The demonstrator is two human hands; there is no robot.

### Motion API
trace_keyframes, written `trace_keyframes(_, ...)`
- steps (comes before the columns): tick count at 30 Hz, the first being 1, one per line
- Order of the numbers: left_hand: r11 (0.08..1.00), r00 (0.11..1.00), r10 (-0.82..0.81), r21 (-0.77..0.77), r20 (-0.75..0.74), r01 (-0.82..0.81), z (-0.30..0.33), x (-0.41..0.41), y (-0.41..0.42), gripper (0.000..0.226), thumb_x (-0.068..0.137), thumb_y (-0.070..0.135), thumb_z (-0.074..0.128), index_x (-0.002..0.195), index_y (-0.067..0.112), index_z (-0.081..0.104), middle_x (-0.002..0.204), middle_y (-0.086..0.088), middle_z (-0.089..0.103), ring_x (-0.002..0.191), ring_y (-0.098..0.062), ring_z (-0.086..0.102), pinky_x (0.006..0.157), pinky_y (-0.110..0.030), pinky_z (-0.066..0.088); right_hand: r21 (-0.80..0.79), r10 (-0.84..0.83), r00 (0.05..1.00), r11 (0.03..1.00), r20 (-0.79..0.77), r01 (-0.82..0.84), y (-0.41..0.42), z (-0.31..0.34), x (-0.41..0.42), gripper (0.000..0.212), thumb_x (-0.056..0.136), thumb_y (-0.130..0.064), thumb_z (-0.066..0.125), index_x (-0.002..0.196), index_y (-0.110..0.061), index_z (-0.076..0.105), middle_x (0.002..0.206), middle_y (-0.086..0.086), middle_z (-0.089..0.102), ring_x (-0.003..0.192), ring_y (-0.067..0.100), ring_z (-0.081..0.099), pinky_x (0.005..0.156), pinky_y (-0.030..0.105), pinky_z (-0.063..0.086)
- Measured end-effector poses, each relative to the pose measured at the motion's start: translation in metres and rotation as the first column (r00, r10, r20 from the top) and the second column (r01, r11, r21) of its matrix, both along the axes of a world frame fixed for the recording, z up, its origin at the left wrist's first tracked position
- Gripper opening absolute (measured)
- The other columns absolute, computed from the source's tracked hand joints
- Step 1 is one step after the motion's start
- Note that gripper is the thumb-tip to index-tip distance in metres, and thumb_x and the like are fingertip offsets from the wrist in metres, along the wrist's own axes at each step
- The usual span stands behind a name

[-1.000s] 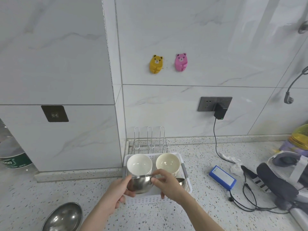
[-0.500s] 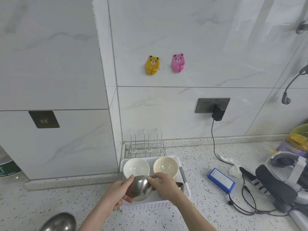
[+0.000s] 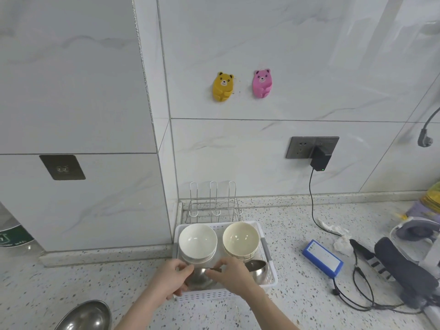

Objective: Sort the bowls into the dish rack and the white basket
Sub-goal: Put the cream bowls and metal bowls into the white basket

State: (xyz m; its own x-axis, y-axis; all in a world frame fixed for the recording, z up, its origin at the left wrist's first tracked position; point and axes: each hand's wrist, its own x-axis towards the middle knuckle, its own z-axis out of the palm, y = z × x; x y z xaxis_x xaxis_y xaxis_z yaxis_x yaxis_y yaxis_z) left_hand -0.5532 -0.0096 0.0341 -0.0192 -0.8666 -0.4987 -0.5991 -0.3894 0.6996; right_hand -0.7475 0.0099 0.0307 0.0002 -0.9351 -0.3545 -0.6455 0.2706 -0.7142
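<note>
A small steel bowl (image 3: 199, 279) sits low in the front left of the white basket (image 3: 270, 281), held between both hands. My left hand (image 3: 170, 278) grips its left rim and my right hand (image 3: 232, 273) pinches its right rim. A stack of white bowls (image 3: 197, 239) fills the basket's back left, and a stack of cream bowls (image 3: 240, 238) the back right. Another steel bowl (image 3: 258, 270) lies at the front right of the basket. The wire dish rack (image 3: 213, 206) stands bare behind the basket. A larger steel bowl (image 3: 85, 316) rests on the counter at lower left.
A blue box (image 3: 322, 258) lies right of the basket, with black cables (image 3: 357, 298) and a crumpled tissue (image 3: 341, 244) near it. A charger (image 3: 319, 159) hangs from the wall socket. Grey and white gear (image 3: 404, 263) crowds the right edge. A wall column (image 3: 95, 186) borders the basket's left.
Both hands have lowered the small steel bowl from above the basket's front edge down into its front left corner. The view has shifted a little.
</note>
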Motion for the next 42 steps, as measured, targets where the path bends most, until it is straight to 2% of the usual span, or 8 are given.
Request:
trace_keyframes(3, 0.999, 1.000, 0.007, -0.031, 0.014, -0.007, -0.003, -0.001, 0.004, 0.009, 0.094, 0.037, 0.062, 0.099, 0.030, 0.060, 0.068, -0.005, 0.074, 0.042, -0.008, 0.062, 0.034, -0.018, 0.033, 0.005, 0.008, 0.999, 1.000, -0.036, -0.008, 0.002, -0.002, 0.004, 0.034, 0.079, -0.054, 0.068, 0.092, -0.023, 0.065, 0.098, -0.005, 0.070, 0.081, 0.011, 0.061, 0.066, 0.024, 0.046)
trace_keyframes(7, 0.997, 0.999, 0.010, -0.073, 0.049, -0.006, -0.003, -0.004, 0.010, 0.005, 0.094, 0.034, 0.063, 0.093, 0.031, 0.058, 0.068, -0.003, 0.072, 0.047, -0.011, 0.068, 0.035, -0.019, 0.033, 0.025, 0.073, 0.997, 0.997, -0.017, -0.073, 0.005, -0.004, 0.005, 0.020, 0.088, -0.042, 0.062, 0.095, -0.024, 0.063, 0.077, -0.008, 0.065, 0.047, 0.005, 0.054, 0.053, 0.021, 0.047)
trace_keyframes(10, 0.995, 0.994, 0.004, -0.099, 0.106, 0.007, 0.000, -0.005, 0.015, 0.007, 0.095, 0.034, 0.060, 0.088, 0.032, 0.059, 0.077, 0.000, 0.072, 0.048, -0.012, 0.070, 0.036, -0.017, 0.034, 0.036, 0.099, 0.994, 0.994, 0.041, -0.101, 0.009, 0.000, 0.003, 0.023, 0.092, -0.028, 0.052, 0.111, -0.024, 0.064, 0.101, -0.006, 0.070, 0.044, 0.004, 0.054, 0.059, 0.021, 0.051)
trace_keyframes(20, 0.971, 0.987, 0.148, -0.198, 0.059, -0.133, 0.005, -0.005, 0.046, 0.032, 0.098, 0.025, 0.054, 0.130, 0.021, 0.056, 0.089, 0.007, 0.064, 0.055, -0.010, 0.066, 0.049, -0.021, 0.050, -0.026, -0.012, 0.990, 1.000, 0.140, 0.016, 0.034, 0.014, -0.004, 0.047, 0.094, -0.018, 0.048, 0.141, -0.021, 0.047, 0.132, -0.003, 0.059, 0.086, 0.012, 0.062, 0.085, 0.032, 0.053)
trace_keyframes(26, 0.878, 0.922, 0.361, -0.282, -0.137, -0.386, 0.010, 0.029, 0.070, 0.026, 0.098, 0.023, 0.056, 0.124, 0.023, 0.059, 0.091, 0.007, 0.074, 0.049, -0.011, 0.058, 0.057, -0.026, 0.050, -0.164, -0.043, 0.970, 0.983, 0.239, 0.084, 0.044, 0.030, 0.005, 0.031, 0.097, -0.020, 0.046, 0.123, -0.029, 0.059, 0.105, -0.008, 0.066, 0.068, 0.001, 0.055, 0.068, 0.023, 0.048)
trace_keyframes(32, 0.727, 0.787, 0.581, -0.302, -0.207, -0.616, 0.009, 0.089, 0.089, 0.020, 0.098, 0.014, 0.053, 0.115, 0.020, 0.063, 0.092, 0.004, 0.072, 0.049, -0.011, 0.054, 0.041, -0.018, 0.041, -0.183, 0.075, 0.934, 0.983, 0.349, -0.010, 0.058, 0.029, 0.065, 0.023, 0.096, -0.021, 0.048, 0.107, -0.032, 0.065, 0.094, -0.005, 0.071, 0.058, -0.004, 0.048, 0.061, 0.018, 0.040)
trace_keyframes(36, 0.649, 0.711, 0.685, -0.311, -0.156, -0.694, 0.005, 0.139, 0.101, 0.027, 0.097, 0.019, 0.057, 0.123, 0.015, 0.062, 0.120, -0.006, 0.064, 0.104, -0.025, 0.061, 0.089, -0.043, 0.049, -0.071, 0.162, 0.949, 0.986, 0.270, -0.148, 0.068, 0.014, 0.116, 0.028, 0.094, -0.020, 0.046, 0.111, -0.031, 0.064, 0.096, -0.009, 0.068, 0.071, 0.001, 0.055, 0.066, 0.019, 0.046)
trace_keyframes(42, 0.729, 0.754, 0.657, -0.234, -0.022, -0.643, -0.019, 0.210, 0.118, 0.051, 0.094, 0.021, 0.063, 0.141, 0.012, 0.045, 0.143, -0.011, 0.052, 0.127, -0.031, 0.051, 0.104, -0.048, 0.041, 0.148, 0.117, 0.973, 0.978, 0.197, -0.148, 0.079, -0.011, 0.195, 0.047, 0.093, -0.024, 0.045, 0.139, -0.024, 0.045, 0.082, -0.008, 0.057, 0.068, 0.010, 0.054, 0.069, 0.024, 0.049)
